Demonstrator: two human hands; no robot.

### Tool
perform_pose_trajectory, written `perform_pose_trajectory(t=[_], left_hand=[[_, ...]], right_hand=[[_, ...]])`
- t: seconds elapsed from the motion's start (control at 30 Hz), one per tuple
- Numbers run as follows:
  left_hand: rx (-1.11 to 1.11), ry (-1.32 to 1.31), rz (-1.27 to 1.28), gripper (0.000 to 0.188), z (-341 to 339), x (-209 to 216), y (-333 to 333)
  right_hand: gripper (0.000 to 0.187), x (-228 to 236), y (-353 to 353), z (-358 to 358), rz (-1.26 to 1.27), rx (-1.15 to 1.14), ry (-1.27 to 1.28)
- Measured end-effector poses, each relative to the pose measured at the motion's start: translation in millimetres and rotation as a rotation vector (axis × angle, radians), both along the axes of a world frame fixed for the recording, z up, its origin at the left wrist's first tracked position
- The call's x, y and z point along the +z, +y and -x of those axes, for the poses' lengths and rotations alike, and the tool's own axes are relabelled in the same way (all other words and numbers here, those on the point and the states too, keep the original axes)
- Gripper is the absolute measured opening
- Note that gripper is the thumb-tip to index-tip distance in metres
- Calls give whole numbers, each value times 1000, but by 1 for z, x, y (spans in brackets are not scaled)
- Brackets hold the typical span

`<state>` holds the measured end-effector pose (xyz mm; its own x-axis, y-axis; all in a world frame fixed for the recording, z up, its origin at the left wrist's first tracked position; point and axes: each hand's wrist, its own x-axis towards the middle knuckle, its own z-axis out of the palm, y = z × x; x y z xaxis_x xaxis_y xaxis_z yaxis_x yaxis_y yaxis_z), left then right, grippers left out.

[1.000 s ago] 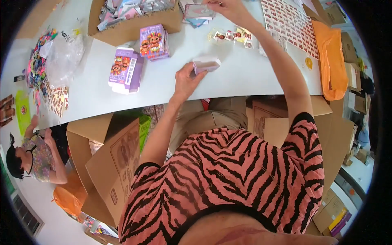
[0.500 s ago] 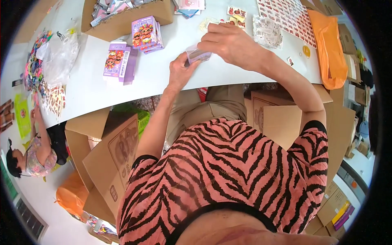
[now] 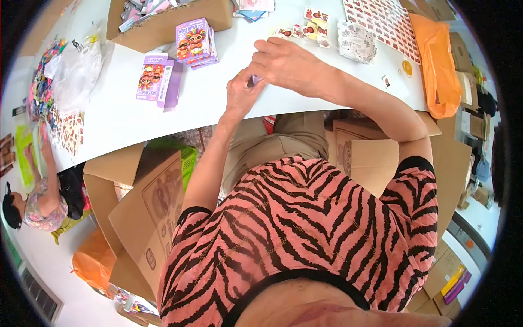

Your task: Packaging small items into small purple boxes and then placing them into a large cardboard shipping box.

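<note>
A small purple carton (image 3: pixel 254 80) is between my hands over the front of the white table, and only a sliver of it shows. My left hand (image 3: pixel 241 97) grips it from the near left, fingers closed. Curled over its far right side is my right hand (image 3: pixel 287 66), with bent fingers that hide most of the carton. To the left stands a printed purple carton (image 3: pixel 154 80). Behind that carton is a stack of similar purple cartons (image 3: pixel 193 42). Several small cartoon stickers (image 3: pixel 313 27) lie beyond my right hand.
A cardboard box (image 3: pixel 169 24) of flat pieces sits at the back left. Clear plastic packets (image 3: pixel 357 42), a sticker sheet (image 3: pixel 384 24) and an orange bag (image 3: pixel 433 71) lie right. Another person (image 3: pixel 43 201) works at far left. Open cardboard boxes (image 3: pixel 147 218) flank my legs.
My right hand has come left and nearer, down over the carton, covering what showed of it before. Stickers behind it are more exposed. The person at far left has shifted slightly.
</note>
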<state>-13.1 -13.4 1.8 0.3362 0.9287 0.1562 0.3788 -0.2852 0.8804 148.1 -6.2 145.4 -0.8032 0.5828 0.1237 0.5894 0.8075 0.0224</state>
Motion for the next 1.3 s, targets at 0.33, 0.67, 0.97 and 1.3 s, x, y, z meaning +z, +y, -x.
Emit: perform_pose_trajectory(t=[0.33,0.67,0.97,1.3], left_hand=[[11,54,11,18,0,2,0],[0,-15,72,23,2,7,0],[-43,-138,98,26,-3,-1,1],[-15,-45,85,27,3,-1,0]], right_hand=[[24,-23,-2,1,-77,12,49],[36,-56,-8,-8,59,-9,502],[24,-46,-30,-39,-7,-242,370],[29,-68,54,-144,-15,-757,304]])
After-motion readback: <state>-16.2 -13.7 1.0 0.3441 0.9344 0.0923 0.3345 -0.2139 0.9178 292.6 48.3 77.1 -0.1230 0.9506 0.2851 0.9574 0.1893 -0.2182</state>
